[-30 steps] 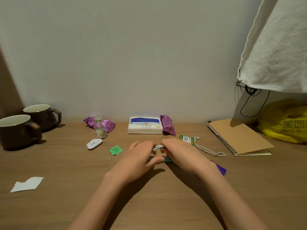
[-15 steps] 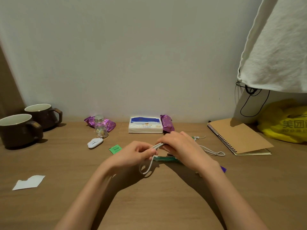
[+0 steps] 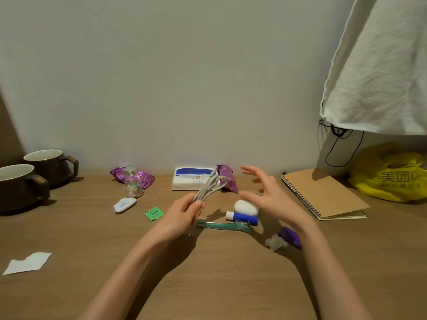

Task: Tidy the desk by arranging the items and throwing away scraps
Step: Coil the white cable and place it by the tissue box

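Note:
My left hand (image 3: 182,215) grips a folded white cable (image 3: 210,187) and holds it up above the desk, its loops pointing toward the tissue pack (image 3: 193,182). My right hand (image 3: 268,195) hovers open to the right of the cable, fingers spread, touching nothing. Beneath the hands lie a white oval case (image 3: 246,207), a blue lip balm stick (image 3: 242,218), a green hair clip (image 3: 225,225), a crumpled white scrap (image 3: 276,242) and a purple item (image 3: 291,236). A green paper scrap (image 3: 153,213) and a torn white paper piece (image 3: 27,263) lie further left.
Two brown mugs (image 3: 49,166) stand at the far left. A small glass jar (image 3: 133,182), purple snack wrappers (image 3: 143,177) and a white gadget (image 3: 124,204) sit left of centre. A spiral notebook (image 3: 323,195) and yellow bag (image 3: 388,174) are at the right, under hanging white cloth (image 3: 379,72).
The cable is now gathered into a bundle and lifted in my left hand. My right hand has let go of it and moved right, uncovering the case and lip balm.

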